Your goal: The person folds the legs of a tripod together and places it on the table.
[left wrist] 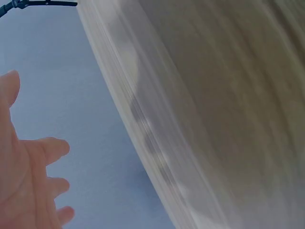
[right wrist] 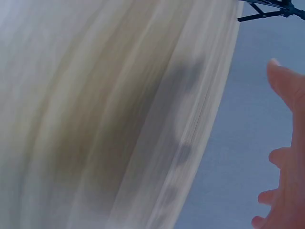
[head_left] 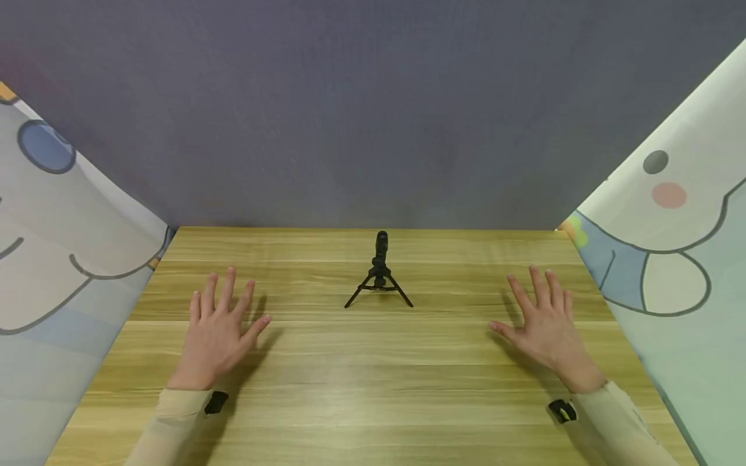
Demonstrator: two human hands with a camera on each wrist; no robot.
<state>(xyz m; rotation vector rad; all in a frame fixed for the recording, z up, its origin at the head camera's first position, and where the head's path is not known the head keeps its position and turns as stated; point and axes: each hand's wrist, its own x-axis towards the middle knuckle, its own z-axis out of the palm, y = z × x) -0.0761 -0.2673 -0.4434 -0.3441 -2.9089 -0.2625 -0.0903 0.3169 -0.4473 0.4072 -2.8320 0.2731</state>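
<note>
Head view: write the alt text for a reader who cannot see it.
A black tripod stands on a wood-grain table between a person's left hand and right hand, both with fingers spread. Cartoon-printed sheets flank the table.

A black tripod (head_left: 380, 264) stands upright and splayed on the wooden table (head_left: 350, 388), centred toward its far edge.
</note>
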